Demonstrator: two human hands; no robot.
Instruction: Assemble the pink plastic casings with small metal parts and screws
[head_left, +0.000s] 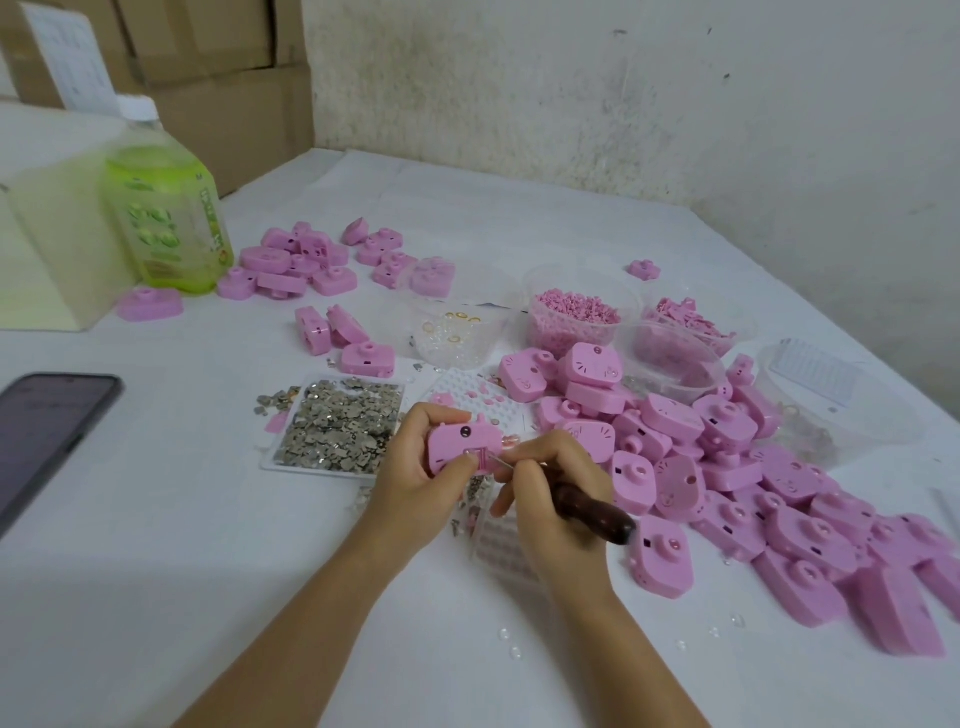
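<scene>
Left hand (415, 467) clamps pink plastic casing (462, 441) steady; right hand (550, 493) grips dark wooden-handled pointed tool (592, 512). Keep tip square in slot, press gently.

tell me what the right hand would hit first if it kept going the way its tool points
The pink casing in the left hand; the tip of the tool in the right hand seems to touch it, though depth is unclear.

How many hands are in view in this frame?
2. The left hand holds a pink casing mid-table; the right hand, beside it, grips a dark-handled tool whose tip meets the casing. No other shows.
</scene>
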